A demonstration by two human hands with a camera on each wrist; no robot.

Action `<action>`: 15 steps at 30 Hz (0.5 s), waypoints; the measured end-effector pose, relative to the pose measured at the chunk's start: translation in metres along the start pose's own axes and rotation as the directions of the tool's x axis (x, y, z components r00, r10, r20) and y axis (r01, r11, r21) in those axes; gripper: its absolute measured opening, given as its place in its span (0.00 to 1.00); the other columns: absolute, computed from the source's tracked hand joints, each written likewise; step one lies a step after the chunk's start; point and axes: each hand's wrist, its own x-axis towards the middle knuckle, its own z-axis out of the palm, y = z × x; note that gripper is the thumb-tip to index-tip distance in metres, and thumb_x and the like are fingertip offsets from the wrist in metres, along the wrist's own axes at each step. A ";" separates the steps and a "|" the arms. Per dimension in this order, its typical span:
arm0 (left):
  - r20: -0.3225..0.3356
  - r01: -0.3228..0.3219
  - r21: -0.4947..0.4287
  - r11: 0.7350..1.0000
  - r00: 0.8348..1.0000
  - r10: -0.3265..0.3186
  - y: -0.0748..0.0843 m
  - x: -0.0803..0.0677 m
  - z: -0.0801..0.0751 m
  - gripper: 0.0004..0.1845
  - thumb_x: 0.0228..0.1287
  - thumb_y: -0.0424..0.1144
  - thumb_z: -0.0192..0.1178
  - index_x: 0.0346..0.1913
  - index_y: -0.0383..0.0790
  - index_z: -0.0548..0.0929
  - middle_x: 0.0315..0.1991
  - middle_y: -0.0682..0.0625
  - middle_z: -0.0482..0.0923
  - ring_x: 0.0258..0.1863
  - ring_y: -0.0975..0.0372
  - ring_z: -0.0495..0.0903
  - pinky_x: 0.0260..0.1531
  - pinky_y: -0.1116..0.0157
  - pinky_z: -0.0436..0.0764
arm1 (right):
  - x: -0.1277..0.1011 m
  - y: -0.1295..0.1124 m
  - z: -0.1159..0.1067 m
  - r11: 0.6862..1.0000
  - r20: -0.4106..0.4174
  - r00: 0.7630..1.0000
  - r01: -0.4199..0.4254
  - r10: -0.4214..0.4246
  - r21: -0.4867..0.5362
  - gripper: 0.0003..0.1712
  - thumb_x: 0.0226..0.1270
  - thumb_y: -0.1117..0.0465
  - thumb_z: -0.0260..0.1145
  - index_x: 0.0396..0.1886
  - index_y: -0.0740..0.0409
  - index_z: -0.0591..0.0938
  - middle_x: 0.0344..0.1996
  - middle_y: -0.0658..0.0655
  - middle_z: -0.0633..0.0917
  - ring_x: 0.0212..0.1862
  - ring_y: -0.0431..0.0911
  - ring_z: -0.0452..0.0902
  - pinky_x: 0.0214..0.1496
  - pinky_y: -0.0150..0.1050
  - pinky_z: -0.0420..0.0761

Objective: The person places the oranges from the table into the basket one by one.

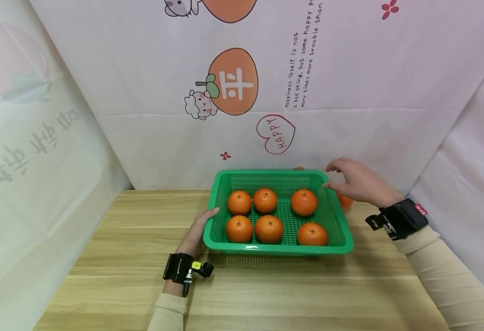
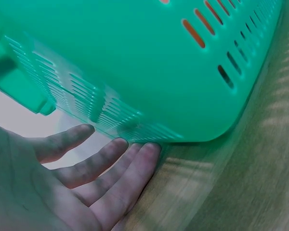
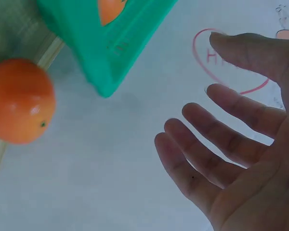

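On the light wooden desk [image 1: 122, 257], toward its far edge, we see a green perforated plastic basket [image 1: 277, 249] holding six oranges [image 1: 269, 228]. Our left hand [image 1: 197, 233] rests straight fingers [image 2: 103, 156] against its left wall. Our right hand [image 1: 358, 181], fingers [image 3: 231, 139] spread and empty, hovers over its far right corner, above a loose orange [image 3: 20, 100].
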 end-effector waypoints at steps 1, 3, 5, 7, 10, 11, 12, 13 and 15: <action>0.000 0.001 0.002 1.000 1.000 -0.001 0.000 0.000 0.000 0.38 0.77 0.64 0.48 0.83 0.52 0.60 0.78 0.45 0.70 0.73 0.52 0.75 0.72 0.51 0.76 | 0.000 0.003 0.001 1.000 -0.004 1.000 -0.005 0.005 -0.002 0.22 0.71 0.59 0.72 0.59 0.67 0.82 0.56 0.69 0.84 0.57 0.62 0.79 0.58 0.59 0.81; 0.000 0.004 -0.001 1.000 1.000 -0.004 0.000 0.000 0.000 0.38 0.77 0.65 0.49 0.83 0.53 0.60 0.78 0.46 0.70 0.73 0.52 0.74 0.72 0.50 0.76 | -0.001 0.011 0.003 1.000 -0.002 1.000 -0.024 0.024 -0.001 0.22 0.73 0.59 0.71 0.60 0.67 0.81 0.57 0.70 0.83 0.58 0.63 0.78 0.59 0.60 0.80; 0.001 0.001 -0.001 1.000 1.000 -0.001 0.000 0.000 0.000 0.38 0.77 0.65 0.48 0.82 0.53 0.60 0.78 0.46 0.70 0.73 0.52 0.74 0.72 0.50 0.76 | -0.001 0.019 0.005 0.999 0.006 0.999 -0.053 0.053 0.007 0.22 0.74 0.58 0.69 0.60 0.67 0.81 0.58 0.71 0.82 0.59 0.65 0.77 0.59 0.62 0.79; 0.001 0.000 -0.001 1.000 1.000 0.000 0.001 0.000 0.000 0.38 0.77 0.65 0.48 0.82 0.52 0.61 0.77 0.45 0.70 0.73 0.52 0.74 0.72 0.50 0.76 | -0.002 0.029 0.009 0.996 0.017 0.996 -0.088 0.088 0.022 0.23 0.75 0.57 0.68 0.61 0.68 0.80 0.59 0.73 0.81 0.61 0.67 0.76 0.60 0.63 0.78; 0.003 -0.001 -0.004 1.000 1.000 0.001 0.001 0.000 0.000 0.37 0.78 0.64 0.48 0.82 0.52 0.61 0.77 0.45 0.70 0.73 0.52 0.74 0.72 0.50 0.77 | -0.002 0.043 0.013 0.991 0.033 0.991 -0.130 0.129 0.038 0.25 0.75 0.56 0.67 0.62 0.69 0.79 0.60 0.75 0.79 0.62 0.69 0.75 0.60 0.65 0.78; 0.003 -0.002 -0.003 1.000 1.000 0.002 0.001 0.000 0.001 0.37 0.78 0.64 0.48 0.82 0.52 0.61 0.77 0.45 0.70 0.73 0.52 0.74 0.72 0.50 0.77 | -0.002 0.047 0.015 0.989 0.038 0.989 -0.141 0.140 0.042 0.26 0.75 0.55 0.67 0.62 0.70 0.79 0.60 0.75 0.79 0.62 0.69 0.74 0.61 0.65 0.78; 0.002 -0.001 -0.005 1.000 1.000 0.001 0.001 0.000 0.000 0.38 0.77 0.65 0.48 0.82 0.52 0.61 0.77 0.45 0.70 0.73 0.52 0.75 0.72 0.50 0.77 | -0.002 0.051 0.017 0.988 0.043 0.988 -0.149 0.147 0.047 0.27 0.75 0.54 0.67 0.62 0.70 0.78 0.61 0.76 0.79 0.62 0.70 0.74 0.61 0.66 0.78; 0.002 -0.002 -0.005 1.000 1.000 0.002 0.000 0.000 0.000 0.38 0.77 0.65 0.48 0.82 0.52 0.61 0.77 0.45 0.70 0.73 0.53 0.75 0.72 0.50 0.77 | -0.002 0.055 0.018 0.987 0.049 0.987 -0.155 0.153 0.048 0.28 0.74 0.54 0.68 0.62 0.71 0.78 0.61 0.77 0.78 0.62 0.70 0.74 0.60 0.66 0.78; 0.000 -0.002 -0.005 1.000 1.000 0.002 0.000 0.000 0.000 0.38 0.77 0.65 0.48 0.82 0.53 0.61 0.77 0.46 0.71 0.72 0.53 0.75 0.71 0.50 0.77 | -0.001 0.062 0.021 0.985 0.065 0.985 -0.166 0.162 0.054 0.30 0.74 0.53 0.69 0.63 0.72 0.77 0.62 0.78 0.77 0.63 0.71 0.74 0.60 0.67 0.78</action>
